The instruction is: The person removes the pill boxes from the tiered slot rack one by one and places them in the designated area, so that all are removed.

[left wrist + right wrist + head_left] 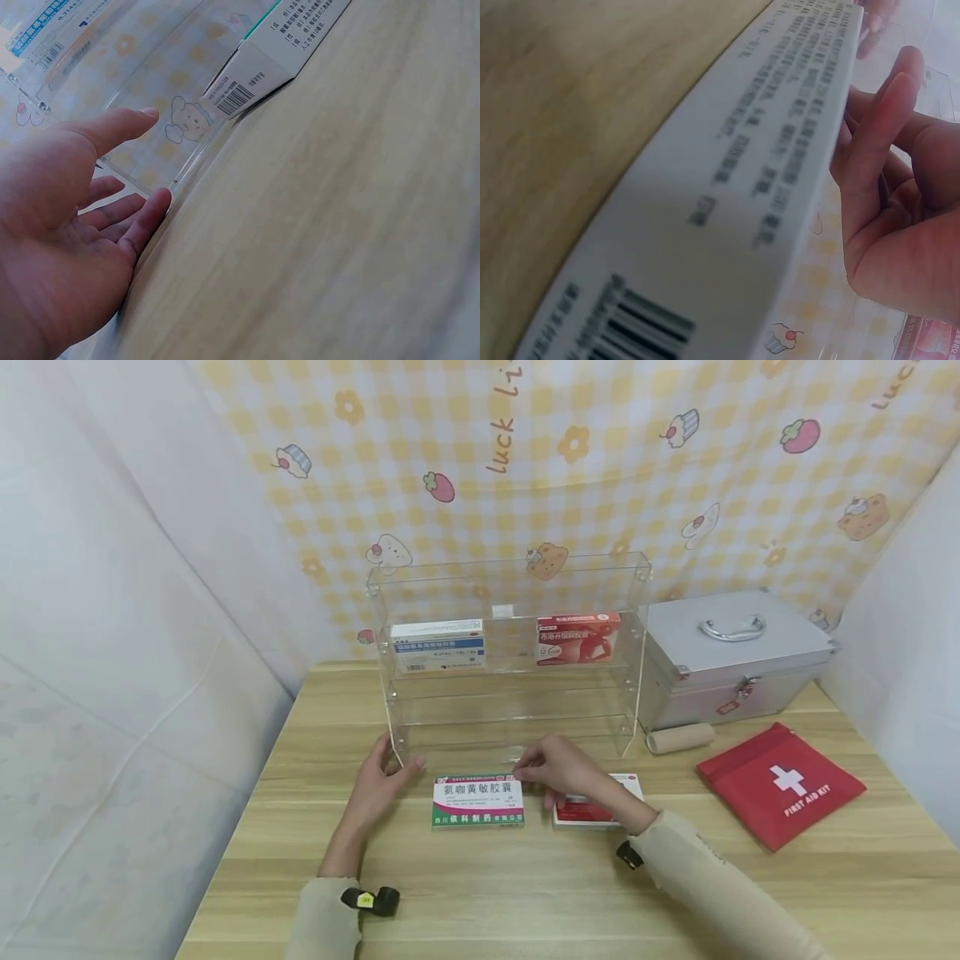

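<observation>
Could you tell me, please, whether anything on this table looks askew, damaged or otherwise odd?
Nothing stands out. The green and white box lies flat and square before the clear shelf, and the two boxes on the shelf stand upright.

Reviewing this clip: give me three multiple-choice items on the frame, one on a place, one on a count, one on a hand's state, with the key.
1. Where does the green-and-white medicine box lie?
A. on the wooden table, in front of the clear acrylic shelf rack
B. on the silver metal case
C. on the red first-aid pouch

2. How many medicine boxes stand in the rack?
A. none
B. two
C. four

3. How is the left hand?
A. clenched round a box
B. open, fingers straight, at the rack's lower left corner
C. flat on the pouch

Key: 1 A, the head view shows it flat on the wood before the rack. 2 B, a blue-and-white box and a red-and-white box share one shelf. 3 B, the left wrist view shows straight fingers holding nothing.
</observation>
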Motion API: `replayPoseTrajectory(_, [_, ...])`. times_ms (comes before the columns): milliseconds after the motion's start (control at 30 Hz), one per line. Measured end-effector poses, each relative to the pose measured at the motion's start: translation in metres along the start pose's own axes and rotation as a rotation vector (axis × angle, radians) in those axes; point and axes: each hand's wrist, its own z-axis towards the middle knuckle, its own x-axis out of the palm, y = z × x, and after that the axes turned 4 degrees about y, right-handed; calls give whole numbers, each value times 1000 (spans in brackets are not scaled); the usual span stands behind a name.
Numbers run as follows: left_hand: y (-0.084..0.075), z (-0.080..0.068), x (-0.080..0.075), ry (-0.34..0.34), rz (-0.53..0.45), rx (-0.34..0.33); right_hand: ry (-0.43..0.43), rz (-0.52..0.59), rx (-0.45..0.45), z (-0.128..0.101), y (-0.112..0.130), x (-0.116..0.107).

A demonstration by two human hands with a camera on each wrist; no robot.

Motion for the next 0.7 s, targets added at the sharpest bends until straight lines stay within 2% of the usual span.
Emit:
replayPoseTrajectory(133, [15,6,1,-17,7,11,-5,-8,3,0,0,1])
replayPoseTrajectory(533, [17,5,0,-32,19,11,-26,4,-9,-1,-1,2])
replayPoseTrajectory(700, [17,6,0,-31,14,16,-82,-27,-26,-10,0,-3])
